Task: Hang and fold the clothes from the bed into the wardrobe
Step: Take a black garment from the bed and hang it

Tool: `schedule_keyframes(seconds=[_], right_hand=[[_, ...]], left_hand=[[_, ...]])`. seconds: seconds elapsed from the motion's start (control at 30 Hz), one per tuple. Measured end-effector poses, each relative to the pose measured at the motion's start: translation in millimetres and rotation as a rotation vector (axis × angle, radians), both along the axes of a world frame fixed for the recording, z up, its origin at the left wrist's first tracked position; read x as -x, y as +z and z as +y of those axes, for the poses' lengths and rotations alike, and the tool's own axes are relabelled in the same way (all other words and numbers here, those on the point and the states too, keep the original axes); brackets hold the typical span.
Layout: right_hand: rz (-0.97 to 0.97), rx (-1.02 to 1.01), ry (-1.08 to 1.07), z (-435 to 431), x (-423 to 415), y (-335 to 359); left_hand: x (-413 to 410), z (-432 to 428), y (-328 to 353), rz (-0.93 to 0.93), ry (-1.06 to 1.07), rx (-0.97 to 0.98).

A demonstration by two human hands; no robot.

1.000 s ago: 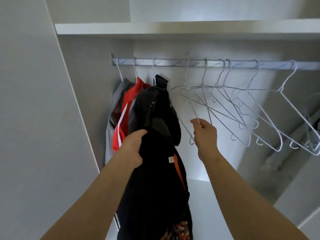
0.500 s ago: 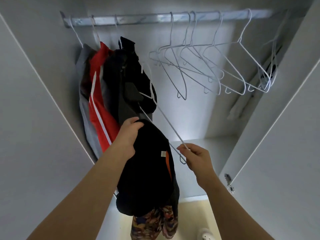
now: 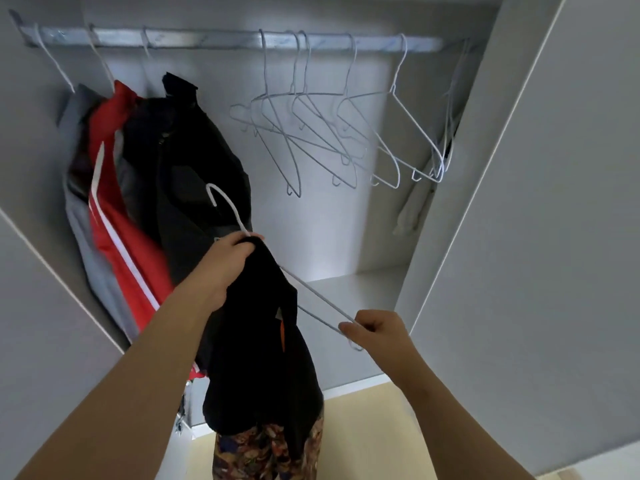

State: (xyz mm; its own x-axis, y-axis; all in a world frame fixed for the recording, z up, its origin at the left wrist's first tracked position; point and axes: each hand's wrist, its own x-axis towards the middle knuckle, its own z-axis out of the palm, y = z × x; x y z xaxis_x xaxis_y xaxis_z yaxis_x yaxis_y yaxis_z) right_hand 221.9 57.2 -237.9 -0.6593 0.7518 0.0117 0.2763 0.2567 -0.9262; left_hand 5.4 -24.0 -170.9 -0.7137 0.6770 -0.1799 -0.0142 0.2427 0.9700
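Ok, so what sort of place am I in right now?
Most likely an open white wardrobe, probably in a bedroom: a grey metal clothes rail carries empty white wire hangers and a red jacket with a white stripe. The left hand grips a black garment, the right hand a white wire hanger.

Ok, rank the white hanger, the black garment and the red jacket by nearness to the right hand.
1. white hanger, pinched by the right hand.
2. black garment, just left, gripped by the left hand.
3. red jacket, hanging far left.
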Motion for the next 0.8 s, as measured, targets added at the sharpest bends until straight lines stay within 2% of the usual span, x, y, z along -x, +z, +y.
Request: schedule_keyframes(seconds=[0.1,0.27,0.37,0.47,0.57,0.63,0.7,0.8], right_hand=[[0.046,-0.011,-0.053,11,-24,5],[0.050,0.000,-0.063,26,-38,7],[-0.046,-0.071,-0.040,31,-40,7],[-0.209,-0.176,0.001,31,-36,11],[-0.043,0.056,0.095,24,-22,25],[0.068,0.196,0.162,20,-12,32],[0.149,0.266,0.140,18,-10,33],[0.230,0.278,0.039,20,-16,22]], left_hand=[[-12,11,-5,0.182,-0.085,0.071],[-24,14,-6,0.238,-0.159,0.071],[-34,14,-3,0.350,-0.060,0.054],[-52,16,-4,0.457,-0.152,0.060],[-75,17,-8,0.505,-0.311,0.042],[-83,15,-11,0.469,-0.348,0.043],[-83,9,-15,0.416,-0.257,0.053],[-71,0,-19,0.448,0.058,0.059]])
